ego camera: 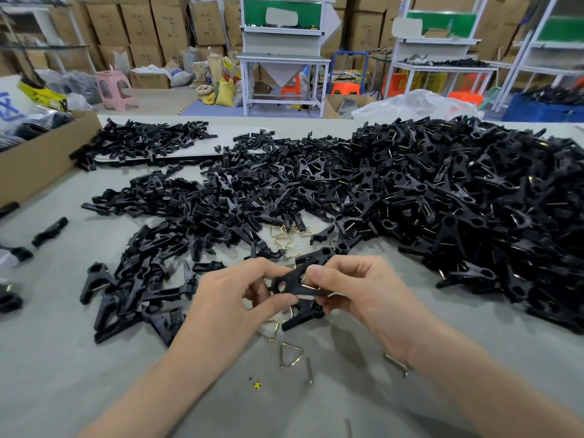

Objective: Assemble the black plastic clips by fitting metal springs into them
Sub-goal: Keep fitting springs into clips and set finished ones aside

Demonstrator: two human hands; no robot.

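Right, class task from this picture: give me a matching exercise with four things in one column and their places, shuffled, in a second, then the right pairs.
Things
1 black clip
2 loose metal spring
3 cardboard box
4 pink stool

Places
A on the floor beyond the table
B held between the left hand and right hand
C at the far left, beside the clip piles
D on the table, nearer the camera than the hands

Pairs: 1-B, 2-D, 3-C, 4-A

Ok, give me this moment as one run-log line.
stage: mid-assembly | left hand: pinches black clip | right hand: pinches same clip | metal springs: loose on table beneath hands
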